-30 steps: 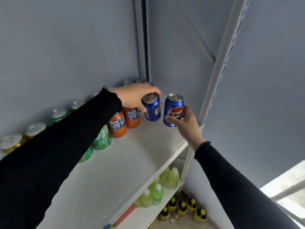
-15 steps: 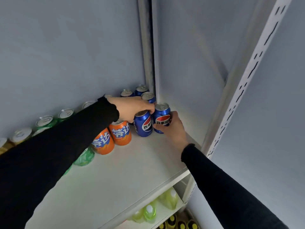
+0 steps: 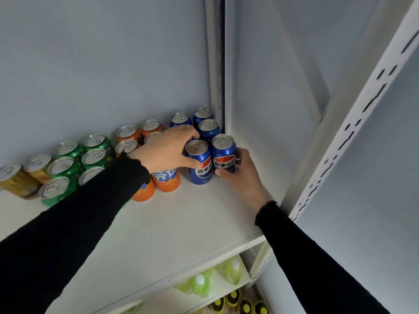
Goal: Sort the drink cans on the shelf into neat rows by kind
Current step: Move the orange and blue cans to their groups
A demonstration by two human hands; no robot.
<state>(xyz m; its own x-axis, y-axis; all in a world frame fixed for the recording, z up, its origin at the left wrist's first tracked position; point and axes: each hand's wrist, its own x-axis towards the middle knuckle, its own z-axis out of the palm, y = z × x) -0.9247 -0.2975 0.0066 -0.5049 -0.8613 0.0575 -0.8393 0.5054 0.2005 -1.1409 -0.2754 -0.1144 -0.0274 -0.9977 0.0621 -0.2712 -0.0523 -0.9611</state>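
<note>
- Nearest: lower shelf (image 3: pixel 226 288) carried pale green bottles (image 3: pixel 200 285); below them yellow-capped dark bottles (image 3: pixel 232 299).
- Both forearms in black sleeves (image 3: pixel 68 234) reached over the white shelf (image 3: pixel 158 234) toward its back right corner.
- Right hand (image 3: pixel 241 175) wrapped the front-right blue can (image 3: pixel 224 154) from the right and front, thumb across the label's lower edge. Can upright; its base was hidden by the hand.
- Left hand (image 3: pixel 167 150) came in from the left over the orange cans, fingers curled round the rim and upper side of the front-left blue can (image 3: pixel 199 163). Can upright, standing on the shelf.
- The two held cans sat side by side, touching or nearly so; could not tell which.
- Just left of them, front orange cans (image 3: pixel 166 180) stood partly under the left wrist.
- Behind the held pair: more blue cans (image 3: pixel 207 128) packed into the corner against the upright post (image 3: pixel 217 64).
- Left of those: rear orange cans (image 3: pixel 150 126) in rows running to the back wall.
- Further left: green cans (image 3: pixel 65 165) in rows of the same kind.
- Far left edge: yellow cans (image 3: pixel 15 180).
- Right side: perforated white shelf upright (image 3: pixel 353 132) ran diagonally up.
</note>
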